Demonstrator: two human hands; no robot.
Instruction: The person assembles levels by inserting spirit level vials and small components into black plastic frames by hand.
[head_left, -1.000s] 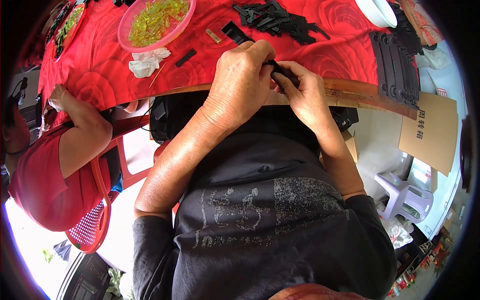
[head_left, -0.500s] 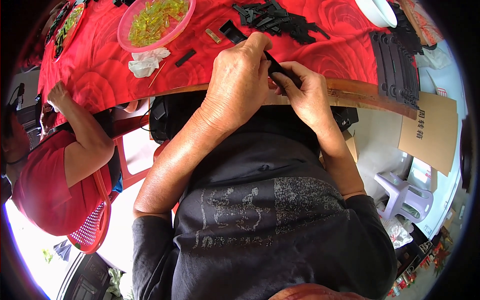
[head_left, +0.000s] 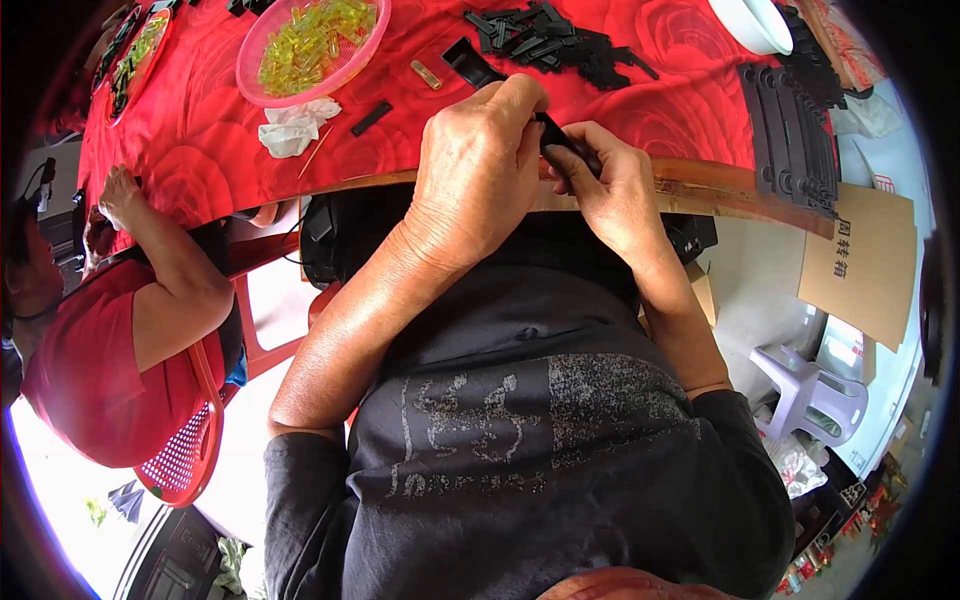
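A long black plastic part with a wide, hollow end runs slantwise between my hands at the table's near edge. My left hand is closed over its middle, fingers bent down and partly hidden behind the back of the hand. The lower end sits in my right hand, pinched between thumb and fingers. Just left of the hollow end lie a small yellow-clear piece and a short black strip. Beyond it spreads a pile of small black parts.
A pink basket of yellow clear pieces stands at the back left, beside a crumpled white tissue and a thin stick. Long black parts are stacked at the right edge, near a white bowl. A co-worker in red sits at left.
My left hand has dropped slightly toward me, and its grip on the black part stays closed. The right hand is nearly still. The co-worker's arm has shifted a little.
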